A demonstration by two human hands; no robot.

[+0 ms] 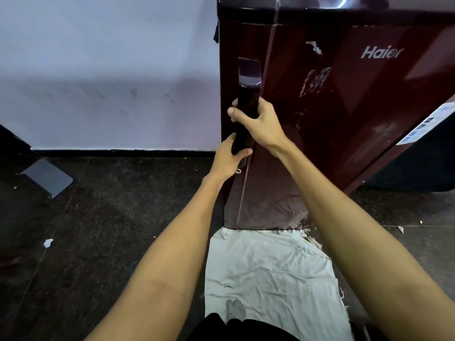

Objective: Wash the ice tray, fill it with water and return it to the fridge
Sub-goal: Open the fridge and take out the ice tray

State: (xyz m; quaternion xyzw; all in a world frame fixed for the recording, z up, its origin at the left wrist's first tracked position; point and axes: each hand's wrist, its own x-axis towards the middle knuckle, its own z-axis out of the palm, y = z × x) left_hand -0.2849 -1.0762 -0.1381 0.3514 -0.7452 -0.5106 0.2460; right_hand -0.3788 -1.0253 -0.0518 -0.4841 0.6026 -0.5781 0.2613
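On glossy maroon fridge (344,119): both hands, left hand (227,158), right hand (258,121), clasp smooth dark handle (247,94).

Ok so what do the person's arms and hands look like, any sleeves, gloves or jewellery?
Both forearms are bare up to the frame's bottom edge: no sleeves, gloves, watch or bracelet in view. The left hand and right hand show no rings on the visible fingers. Only dark clothing shows at the bottom edge.

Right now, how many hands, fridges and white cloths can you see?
Hands: 2, the left hand and the right hand, both gripping the fridge handle
Fridges: 1, the dark red fridge, door closed
White cloths: 1, the white cloth on the floor
Total: 4
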